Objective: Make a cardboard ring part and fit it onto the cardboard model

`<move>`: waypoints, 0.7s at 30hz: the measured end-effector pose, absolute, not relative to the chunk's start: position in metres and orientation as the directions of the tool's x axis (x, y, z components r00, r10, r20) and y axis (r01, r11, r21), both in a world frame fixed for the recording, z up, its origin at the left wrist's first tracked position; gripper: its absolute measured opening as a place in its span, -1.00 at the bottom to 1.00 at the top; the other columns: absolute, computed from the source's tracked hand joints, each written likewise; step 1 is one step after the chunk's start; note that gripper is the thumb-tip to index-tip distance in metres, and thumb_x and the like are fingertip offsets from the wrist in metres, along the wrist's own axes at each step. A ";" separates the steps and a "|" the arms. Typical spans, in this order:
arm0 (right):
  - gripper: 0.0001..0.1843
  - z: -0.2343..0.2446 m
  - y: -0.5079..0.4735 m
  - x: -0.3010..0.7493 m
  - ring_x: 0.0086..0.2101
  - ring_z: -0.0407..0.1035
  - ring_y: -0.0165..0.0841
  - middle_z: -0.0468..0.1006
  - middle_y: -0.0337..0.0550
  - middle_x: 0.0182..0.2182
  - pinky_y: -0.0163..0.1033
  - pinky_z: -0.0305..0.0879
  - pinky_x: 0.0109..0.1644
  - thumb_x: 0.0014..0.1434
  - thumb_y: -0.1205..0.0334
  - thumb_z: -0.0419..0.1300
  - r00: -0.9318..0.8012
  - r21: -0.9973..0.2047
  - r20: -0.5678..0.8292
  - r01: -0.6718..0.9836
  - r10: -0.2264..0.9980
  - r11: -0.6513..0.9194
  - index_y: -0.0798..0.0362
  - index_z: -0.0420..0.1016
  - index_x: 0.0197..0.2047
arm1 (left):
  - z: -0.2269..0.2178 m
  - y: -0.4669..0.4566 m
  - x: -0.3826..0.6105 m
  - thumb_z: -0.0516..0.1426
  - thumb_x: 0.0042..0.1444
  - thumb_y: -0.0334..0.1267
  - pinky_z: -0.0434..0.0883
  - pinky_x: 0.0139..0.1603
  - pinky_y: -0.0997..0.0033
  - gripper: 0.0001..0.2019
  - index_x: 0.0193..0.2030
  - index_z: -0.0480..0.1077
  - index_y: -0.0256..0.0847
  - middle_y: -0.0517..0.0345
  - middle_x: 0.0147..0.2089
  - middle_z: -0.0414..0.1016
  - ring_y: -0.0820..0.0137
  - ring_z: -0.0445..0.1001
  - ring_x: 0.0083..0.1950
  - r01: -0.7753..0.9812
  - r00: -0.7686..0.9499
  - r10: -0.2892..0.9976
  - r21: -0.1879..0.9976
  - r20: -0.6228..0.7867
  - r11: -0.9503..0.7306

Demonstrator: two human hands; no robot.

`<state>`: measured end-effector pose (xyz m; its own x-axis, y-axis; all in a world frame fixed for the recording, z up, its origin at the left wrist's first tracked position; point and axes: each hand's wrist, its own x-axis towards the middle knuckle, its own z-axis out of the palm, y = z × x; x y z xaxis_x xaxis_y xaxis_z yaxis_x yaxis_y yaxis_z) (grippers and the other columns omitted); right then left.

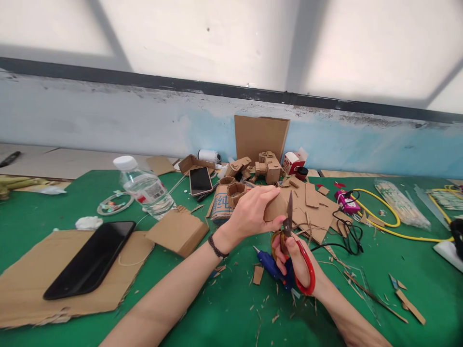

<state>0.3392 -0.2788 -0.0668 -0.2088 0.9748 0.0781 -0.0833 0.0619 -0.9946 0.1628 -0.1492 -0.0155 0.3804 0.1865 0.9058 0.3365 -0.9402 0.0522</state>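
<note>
My left hand (255, 206) pinches a small piece of cardboard (275, 207) between thumb and fingers, above the middle of the green table. In my right hand (294, 255) is a pair of scissors (306, 270) with red handles, its dark blades pointing up right beside the cardboard's right edge. Whether the blades touch the cardboard I cannot tell. Below my hands a blue glue gun (271, 266) lies on the table, partly hidden by the right hand. Behind the left hand are a cardboard piece with blue print (221, 202) and a round cardboard ring (236, 192).
Cardboard camera-like models (269, 167) stand at the back. Cardboard scraps (318, 212) lie to the right, near a purple power adapter (347, 201) and yellow cable (394, 212). Leftward are a tilted water bottle (144, 188), a black phone (90, 260) on cardboard, and a smaller phone (200, 181).
</note>
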 end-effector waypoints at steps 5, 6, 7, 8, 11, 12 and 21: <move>-0.30 -0.066 -0.281 0.337 -0.78 0.12 -0.49 0.23 -0.46 -0.64 -0.35 -0.04 -0.69 0.45 -0.53 0.07 -0.148 -0.998 -0.016 -0.051 0.989 -0.024 -0.02 0.41 -0.26 | -0.019 -0.145 0.161 0.28 0.36 0.10 0.69 0.23 -0.02 -0.39 0.41 0.37 -0.16 -0.23 0.21 0.69 0.02 0.73 0.21 0.336 0.384 0.209 0.075 0.899 -0.939; -0.31 -0.066 -0.281 0.337 -0.77 0.15 -0.48 0.25 -0.45 -0.63 -0.34 -0.01 -0.69 0.46 -0.53 0.07 -0.156 -0.998 -0.013 -0.059 0.988 -0.022 -0.02 0.41 -0.25 | -0.020 -0.145 0.161 0.28 0.36 0.10 0.69 0.23 -0.03 -0.39 0.41 0.37 -0.15 -0.23 0.21 0.70 0.02 0.73 0.21 0.331 0.388 0.212 0.079 0.897 -0.940; -0.31 -0.067 -0.280 0.337 -0.74 0.21 -0.45 0.30 -0.42 -0.61 -0.33 0.06 -0.67 0.46 -0.53 0.07 -0.173 -0.997 0.002 -0.072 0.985 -0.010 -0.02 0.43 -0.21 | -0.021 -0.145 0.162 0.29 0.36 0.11 0.69 0.22 -0.03 -0.39 0.40 0.37 -0.15 -0.23 0.21 0.70 0.02 0.73 0.21 0.325 0.392 0.213 0.082 0.895 -0.942; -0.32 -0.067 -0.279 0.337 -0.70 0.28 -0.42 0.35 -0.38 -0.57 -0.30 0.15 -0.63 0.47 -0.52 0.06 -0.193 -0.996 0.029 -0.089 0.981 0.012 -0.02 0.44 -0.18 | -0.022 -0.146 0.163 0.29 0.36 0.11 0.70 0.22 -0.03 -0.40 0.40 0.37 -0.14 -0.23 0.20 0.70 0.02 0.73 0.21 0.316 0.397 0.212 0.084 0.893 -0.945; -0.34 -0.067 -0.276 0.339 -0.59 0.37 -0.36 0.42 -0.30 -0.46 -0.22 0.30 -0.50 0.49 -0.50 0.03 -0.223 -0.989 0.113 -0.120 0.968 0.088 -0.03 0.46 -0.10 | -0.023 -0.150 0.167 0.26 0.37 0.12 0.71 0.19 -0.03 -0.42 0.39 0.38 -0.13 -0.22 0.20 0.70 0.03 0.73 0.20 0.294 0.419 0.197 0.073 0.887 -0.953; -0.34 -0.067 -0.275 0.340 -0.58 0.38 -0.36 0.41 -0.30 -0.45 -0.21 0.30 -0.48 0.49 -0.50 0.03 -0.221 -0.988 0.127 -0.111 0.967 0.104 -0.03 0.45 -0.11 | -0.022 -0.152 0.167 0.26 0.37 0.12 0.71 0.18 -0.03 -0.42 0.38 0.38 -0.13 -0.22 0.20 0.70 0.03 0.74 0.19 0.289 0.429 0.197 0.073 0.881 -0.955; -0.25 -0.062 -0.275 0.341 -0.80 0.22 -0.42 0.26 -0.43 -0.73 -0.31 0.04 -0.68 0.38 -0.62 0.08 -0.097 -1.000 0.006 -0.011 0.995 0.005 -0.05 0.38 -0.34 | -0.018 -0.155 0.159 0.32 0.30 0.13 0.70 0.17 -0.19 -0.49 0.27 0.48 -0.04 -0.15 0.22 0.70 -0.09 0.73 0.15 0.271 0.580 0.304 0.173 0.756 -0.947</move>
<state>0.3410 -0.2753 -0.0624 -0.0970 0.9953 0.0060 -0.0107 0.0050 -0.9999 0.1592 -0.1553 -0.0177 0.5801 0.3042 0.7556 0.2710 -0.9469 0.1732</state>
